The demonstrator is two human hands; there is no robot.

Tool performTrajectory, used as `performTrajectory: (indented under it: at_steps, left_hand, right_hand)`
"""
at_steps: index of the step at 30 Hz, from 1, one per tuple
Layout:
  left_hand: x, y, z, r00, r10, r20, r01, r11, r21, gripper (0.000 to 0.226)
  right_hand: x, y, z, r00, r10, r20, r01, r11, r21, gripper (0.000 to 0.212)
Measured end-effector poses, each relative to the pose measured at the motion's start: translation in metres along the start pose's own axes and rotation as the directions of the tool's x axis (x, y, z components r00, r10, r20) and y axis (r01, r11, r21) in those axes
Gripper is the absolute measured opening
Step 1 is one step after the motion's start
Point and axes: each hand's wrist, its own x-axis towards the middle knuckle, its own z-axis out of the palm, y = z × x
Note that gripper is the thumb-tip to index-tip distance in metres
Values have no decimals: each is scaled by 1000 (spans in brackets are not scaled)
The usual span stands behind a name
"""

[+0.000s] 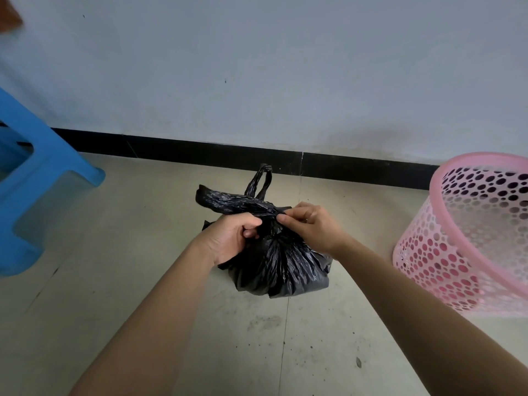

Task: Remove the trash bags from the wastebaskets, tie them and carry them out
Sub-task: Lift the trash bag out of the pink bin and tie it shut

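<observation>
- The pale wall (257, 67) filled the upper half of your view, with a black baseboard (200, 152) running along its foot.
- The beige tiled floor (114, 281) lay below you, speckled with small dark marks.
- A blue plastic stool (43, 181) stood at the far left, partly cut off by the edge of the view.
- The pink wastebasket (428, 267), its wall perforated with round holes, stood at the right edge with its mouth open towards you.
- The black trash bag (280, 264) was out of the wastebasket, to its left and apart from it, low in front of the baseboard. Whether it rested on the floor or hung just above it could not be told.
- Your left hand (231, 238) had its fingers curled round the gathered neck of the bag.
- Your right hand (311, 224) pinched the twisted plastic at the neck between thumb and forefinger, just beside your left hand.
- One twisted handle strip (225, 200) stretched out to the left above your left hand.
- A second handle loop (261, 181) stood up behind it.
</observation>
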Motion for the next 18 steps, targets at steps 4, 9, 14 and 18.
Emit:
performTrajectory:
  at_steps: [4,9,14,18]
  left_hand:
    - [-2,-1,-5,1000,4,-19,-4,999,35,23]
    - [0,-4,-1,999,10,-50,-8,999,50,39]
    - [-5,-3,6,999,-19,41,20,1000,-11,35]
    - [-6,0,16,992,-46,115,44,999,15,42]
  right_hand:
    - [2,-7,1,997,-19,69,24,997,-73,18]
    - [-1,-16,-9,951,190,245,-201,979,21,25]
    - [0,-23,-27,950,183,252,-265,901,343,66]
    - [12,-33,-29,992,69,106,-116,827,549,41]
